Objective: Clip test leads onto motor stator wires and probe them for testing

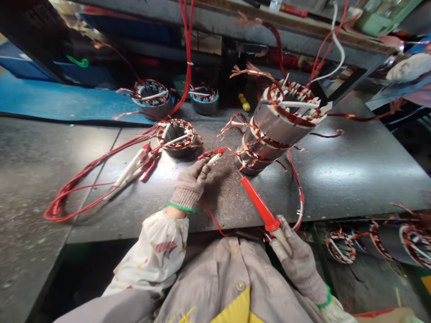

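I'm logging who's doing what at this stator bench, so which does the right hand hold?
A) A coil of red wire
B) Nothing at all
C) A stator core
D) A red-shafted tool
D. The right hand closes around the pale grip of the red-shafted tool, while the left hand pinches a white-sleeved lead.

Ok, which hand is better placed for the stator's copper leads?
Left, probably: the gloved left hand, pinching a lead, sits nearer the copper-wound stator; the right hand, further back, grips a red-handled tool.
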Demonstrator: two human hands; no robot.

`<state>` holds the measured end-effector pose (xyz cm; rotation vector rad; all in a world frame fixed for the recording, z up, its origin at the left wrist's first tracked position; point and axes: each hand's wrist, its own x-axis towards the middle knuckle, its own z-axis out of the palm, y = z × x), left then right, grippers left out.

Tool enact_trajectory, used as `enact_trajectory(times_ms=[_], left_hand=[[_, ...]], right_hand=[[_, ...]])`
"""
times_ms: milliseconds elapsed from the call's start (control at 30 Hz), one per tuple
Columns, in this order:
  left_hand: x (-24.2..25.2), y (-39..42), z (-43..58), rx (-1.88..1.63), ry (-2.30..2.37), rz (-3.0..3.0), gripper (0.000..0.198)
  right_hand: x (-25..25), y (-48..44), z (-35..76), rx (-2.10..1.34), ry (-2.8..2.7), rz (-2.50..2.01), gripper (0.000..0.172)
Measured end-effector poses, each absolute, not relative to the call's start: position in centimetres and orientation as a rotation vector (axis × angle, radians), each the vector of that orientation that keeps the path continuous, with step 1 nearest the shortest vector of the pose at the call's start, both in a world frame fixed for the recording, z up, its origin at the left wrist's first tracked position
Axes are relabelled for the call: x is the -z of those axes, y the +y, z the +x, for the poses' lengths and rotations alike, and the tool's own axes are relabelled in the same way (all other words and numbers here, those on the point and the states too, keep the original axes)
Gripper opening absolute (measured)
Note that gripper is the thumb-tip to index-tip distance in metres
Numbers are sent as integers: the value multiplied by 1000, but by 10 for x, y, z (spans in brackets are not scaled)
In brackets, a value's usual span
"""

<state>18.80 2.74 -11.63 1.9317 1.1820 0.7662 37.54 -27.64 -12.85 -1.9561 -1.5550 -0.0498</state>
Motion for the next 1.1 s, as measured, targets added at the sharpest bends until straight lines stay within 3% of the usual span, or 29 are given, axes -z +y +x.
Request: enact_trajectory(times_ms=[333, 533, 867, 1100], left_hand=[[110, 18, 185, -638, 960, 1971, 49], [86, 27, 173, -910, 1108, 2026, 41], [79, 32, 198, -886, 979, 2055, 43], [64, 22, 192, -1071, 1031, 2141, 40]], right_hand=[[122, -277, 375, 153, -1594, -1942, 70], [92, -291, 383, 243, -1605, -1943, 71], [95, -283, 380, 343, -1618, -1879, 69], [73, -258, 382, 406, -1593, -1875, 72]])
